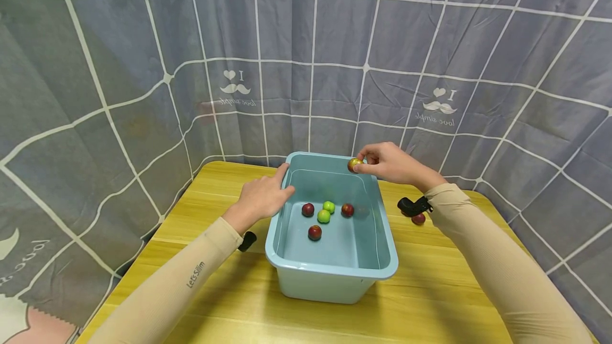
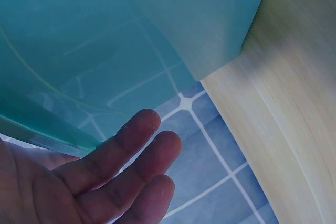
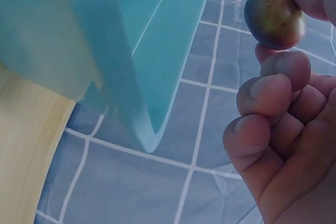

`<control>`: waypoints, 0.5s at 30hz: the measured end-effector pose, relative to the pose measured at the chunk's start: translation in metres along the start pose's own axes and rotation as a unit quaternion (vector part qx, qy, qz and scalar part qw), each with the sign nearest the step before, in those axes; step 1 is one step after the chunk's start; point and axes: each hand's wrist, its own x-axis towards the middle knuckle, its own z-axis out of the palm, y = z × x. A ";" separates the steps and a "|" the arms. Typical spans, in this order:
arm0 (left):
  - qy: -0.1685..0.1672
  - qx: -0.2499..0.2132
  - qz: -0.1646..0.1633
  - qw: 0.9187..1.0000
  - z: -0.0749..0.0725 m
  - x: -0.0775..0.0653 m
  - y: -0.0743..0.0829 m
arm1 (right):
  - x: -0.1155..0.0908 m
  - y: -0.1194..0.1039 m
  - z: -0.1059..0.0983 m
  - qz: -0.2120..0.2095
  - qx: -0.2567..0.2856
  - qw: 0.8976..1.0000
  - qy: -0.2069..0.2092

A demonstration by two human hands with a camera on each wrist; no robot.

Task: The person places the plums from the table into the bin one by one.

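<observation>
Over the back right corner of a blue plastic tub (image 1: 332, 274), my right hand (image 1: 389, 162) pinches a plum (image 1: 355, 164), yellowish-green and red, between thumb and fingertips. In the right wrist view this plum (image 3: 274, 18) sits at the fingertips, the other fingers folded below it. My left hand (image 1: 260, 195) rests at the tub's left rim, thumb and index finger reaching over it. Seen from the left wrist, the other fingers (image 2: 157, 153) extend loosely outside the wall. Inside the tub lie dark red plums (image 1: 314, 232) and two green plums (image 1: 324, 216).
Right of the tub, a dark red plum (image 1: 418, 219) lies on the wooden table (image 1: 215, 291), near the black wrist camera mount (image 1: 412, 206). A grey curtain (image 1: 287, 89) with white grid lines hangs behind the table and along both sides.
</observation>
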 end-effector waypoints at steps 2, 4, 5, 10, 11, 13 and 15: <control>-0.001 0.000 -0.001 1.000 0.000 0.000 0.000 | 0.003 -0.002 0.001 0.000 -0.003 1.000 -0.007; -0.002 -0.001 -0.001 1.000 0.000 0.000 0.000 | 0.006 -0.004 0.003 -0.002 -0.006 1.000 -0.015; -0.002 -0.001 0.000 1.000 0.000 0.000 0.000 | 0.007 -0.005 0.003 -0.004 -0.009 1.000 -0.018; -0.002 -0.001 0.002 1.000 0.001 0.000 0.000 | 0.011 -0.009 0.005 -0.010 -0.019 0.999 -0.038; -0.002 -0.001 0.002 1.000 0.001 0.000 0.000 | 0.012 -0.010 0.005 -0.011 -0.021 0.999 -0.043; -0.002 0.000 0.001 1.000 0.000 0.000 0.001 | 0.015 -0.012 0.006 -0.014 -0.023 0.998 -0.052; -0.001 0.002 0.000 1.000 0.000 0.000 0.001 | 0.017 -0.014 0.007 -0.017 -0.026 0.998 -0.061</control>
